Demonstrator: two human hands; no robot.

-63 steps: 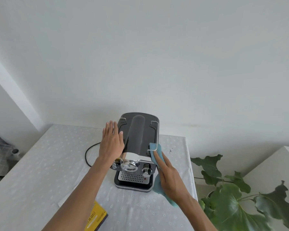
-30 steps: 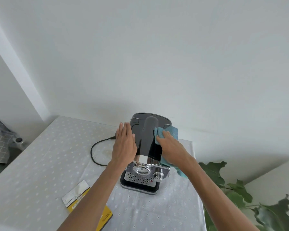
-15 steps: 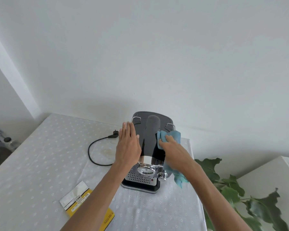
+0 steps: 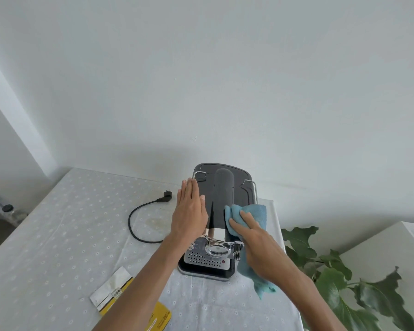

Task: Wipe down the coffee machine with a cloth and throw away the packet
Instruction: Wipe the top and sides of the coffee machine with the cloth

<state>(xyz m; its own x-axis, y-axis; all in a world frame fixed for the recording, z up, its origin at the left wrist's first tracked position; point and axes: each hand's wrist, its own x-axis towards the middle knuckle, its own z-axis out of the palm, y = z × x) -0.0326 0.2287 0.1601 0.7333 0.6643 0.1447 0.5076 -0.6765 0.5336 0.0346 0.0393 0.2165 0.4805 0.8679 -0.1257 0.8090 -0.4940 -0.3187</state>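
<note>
A black and chrome coffee machine point(image 4: 222, 187) stands on the table near its far right corner. My left hand point(image 4: 189, 211) lies flat against the machine's left side, fingers straight and together. My right hand point(image 4: 251, 237) presses a blue cloth point(image 4: 258, 213) onto the right part of the machine's top, and the cloth's loose end hangs down the right side. A yellow and silver packet point(image 4: 112, 292) lies on the table at the front left, partly hidden by my left forearm.
The table point(image 4: 58, 235) wears a white dotted cloth. The machine's black cord and plug point(image 4: 139, 211) lie unplugged to its left. A leafy plant point(image 4: 339, 278) stands off the right edge beside a white cabinet point(image 4: 392, 254). A wall rises close behind.
My right hand has slid the cloth from the back of the machine's top toward the front. The left hand stays on the left side. The view has tilted slightly.
</note>
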